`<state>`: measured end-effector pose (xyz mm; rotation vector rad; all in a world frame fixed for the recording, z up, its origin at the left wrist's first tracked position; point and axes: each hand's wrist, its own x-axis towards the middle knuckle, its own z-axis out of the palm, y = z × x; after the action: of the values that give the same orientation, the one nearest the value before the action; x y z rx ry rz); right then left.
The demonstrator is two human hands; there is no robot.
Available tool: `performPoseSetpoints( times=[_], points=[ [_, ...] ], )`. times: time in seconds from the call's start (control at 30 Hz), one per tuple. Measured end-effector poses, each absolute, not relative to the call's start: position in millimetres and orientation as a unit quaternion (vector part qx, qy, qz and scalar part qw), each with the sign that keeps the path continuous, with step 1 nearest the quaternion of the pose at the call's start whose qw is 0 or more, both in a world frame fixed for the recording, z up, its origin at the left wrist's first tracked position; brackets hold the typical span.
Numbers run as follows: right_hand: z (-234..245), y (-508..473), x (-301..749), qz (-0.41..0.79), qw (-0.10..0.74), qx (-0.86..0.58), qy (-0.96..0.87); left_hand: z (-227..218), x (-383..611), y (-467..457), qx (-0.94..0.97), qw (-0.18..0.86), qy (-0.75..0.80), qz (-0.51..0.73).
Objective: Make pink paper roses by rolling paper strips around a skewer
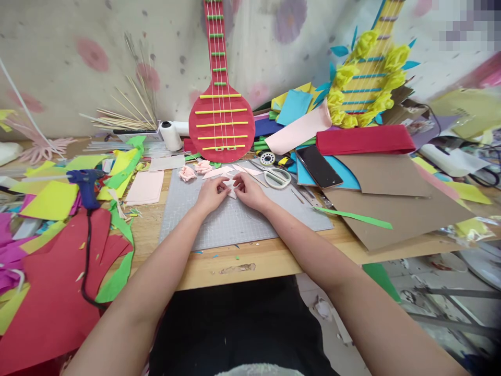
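Note:
My left hand and my right hand meet over the grey cutting mat. Between them is a small piece of pale pink paper, with the fingers of both hands curled and closed on its edges. My fingers partly cover it. Just beyond the hands lie more pale pink paper pieces. Two crumpled pink paper flowers sit left of these, at the mat's far edge. Scissors with pale handles rest to the right of my right hand.
A red paper lute leans on the wall, and a yellow one with paper flowers stands right. A blue glue gun lies left among coloured paper. A phone and brown cardboard are on the right.

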<state>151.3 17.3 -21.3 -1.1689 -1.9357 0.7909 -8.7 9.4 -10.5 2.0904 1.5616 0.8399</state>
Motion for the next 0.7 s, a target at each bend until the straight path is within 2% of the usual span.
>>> performPoseSetpoints(
  times=[0.33,0.7],
  points=[
    [-23.5,16.8,151.0,0.259,0.345,-0.446,-0.784,-9.9,-2.9,5.4,0.779,0.117,0.559,0.26],
    [-19.9,13.6,149.4,0.25,0.328,-0.447,-0.794,-9.2,-1.9,2.6,0.795,0.081,0.546,0.254]
  ],
)
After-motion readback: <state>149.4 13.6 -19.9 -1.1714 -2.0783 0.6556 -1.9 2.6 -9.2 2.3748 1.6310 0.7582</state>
